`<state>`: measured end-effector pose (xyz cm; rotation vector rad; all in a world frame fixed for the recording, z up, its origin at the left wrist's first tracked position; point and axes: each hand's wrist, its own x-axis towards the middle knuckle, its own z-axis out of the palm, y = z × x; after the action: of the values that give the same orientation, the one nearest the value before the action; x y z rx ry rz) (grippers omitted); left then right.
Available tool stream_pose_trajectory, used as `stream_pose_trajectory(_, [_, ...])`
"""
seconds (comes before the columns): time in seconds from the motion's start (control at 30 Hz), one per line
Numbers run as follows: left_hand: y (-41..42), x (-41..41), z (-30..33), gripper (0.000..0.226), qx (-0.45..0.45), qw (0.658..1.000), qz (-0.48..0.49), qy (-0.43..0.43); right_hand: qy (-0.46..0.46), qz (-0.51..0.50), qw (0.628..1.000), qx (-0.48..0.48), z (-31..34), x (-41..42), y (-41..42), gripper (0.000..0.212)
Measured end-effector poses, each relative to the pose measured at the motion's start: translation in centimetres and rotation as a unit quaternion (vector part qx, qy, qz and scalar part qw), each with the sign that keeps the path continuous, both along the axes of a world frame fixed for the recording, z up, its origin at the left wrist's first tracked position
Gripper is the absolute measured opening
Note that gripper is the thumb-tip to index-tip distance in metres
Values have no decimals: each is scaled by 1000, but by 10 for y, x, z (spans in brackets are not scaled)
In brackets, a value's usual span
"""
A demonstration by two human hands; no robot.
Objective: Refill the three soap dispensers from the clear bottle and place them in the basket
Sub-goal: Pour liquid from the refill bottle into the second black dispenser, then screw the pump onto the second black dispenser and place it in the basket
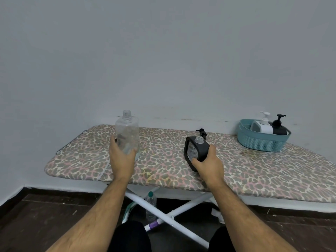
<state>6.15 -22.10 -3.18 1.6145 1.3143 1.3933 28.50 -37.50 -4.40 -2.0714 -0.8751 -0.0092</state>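
One leopard-print ironing board [236, 171] against grey wall [163, 51]

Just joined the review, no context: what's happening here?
A person is refilling soap dispensers on a leopard-print ironing board. The left hand holds an uncapped clear plastic bottle upright; the right hand holds an open-necked black square dispenser. Its black pump lies on the board behind it. A white dispenser and another black dispenser already sit in the teal plastic basket.

Bare forearms [101, 211], no sleeves; prob. black trousers [130, 237]
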Motion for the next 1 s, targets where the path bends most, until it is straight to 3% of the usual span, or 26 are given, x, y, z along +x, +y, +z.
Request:
stream_pose_trajectory(0.17, [-45, 9, -11, 60, 123, 990, 59, 35, 62, 71, 995, 14, 6, 9, -3, 55])
stream_pose_trajectory(0.33, [-62, 30, -24, 37, 153, 984, -58, 65, 181, 173, 968, 20, 15, 28, -9, 59])
stream_pose_trajectory(0.5, [-61, 62, -18, 54, 52, 971, -211, 97, 229, 222, 948, -3, 21, 43, -8, 65])
stream_pose_trajectory(0.77, [-43, 101, -12, 87, -95, 928, -350, 84, 223, 265, 937, -38, 29, 61, -2, 81])
stream_pose_trajectory(0.87, [-38, 111, -14, 89, -122, 917, -377, 55, 225, 286, 931, -40, 30, 66, 3, 85])
stream_pose_trajectory(1.0, [-34, 123, -11, 75, -105, 916, -386, 46, 223, 312, 922, -50, 31, 75, 11, 92])
